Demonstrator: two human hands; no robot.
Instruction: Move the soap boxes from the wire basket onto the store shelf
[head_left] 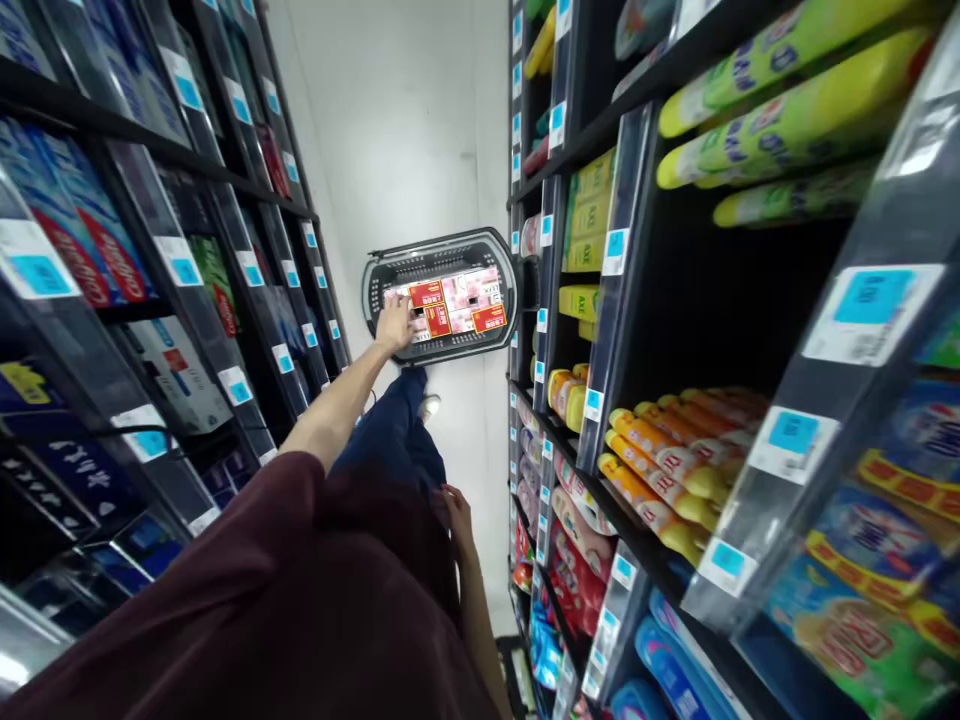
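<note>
A dark grey shopping basket (375, 272) stands on the pale floor between two shelf rows. It holds pink and red packs (465, 300). My left arm stretches out to it, and my left hand (395, 322) lies on the pack at the basket's near end, fingers curled over its edge. My right hand (454, 512) hangs beside my thigh with loose fingers and holds nothing. My dark red top and blue trousers (390, 435) fill the lower middle of the view.
On the right, black shelving (637, 250) carries yellow-green bottles, orange-capped bottles and bright refill pouches, with blue price tags along the shelf edges. Boxed toothpaste (82, 230) and other cartons fill the shelves on the left. The aisle between the two rows is narrow.
</note>
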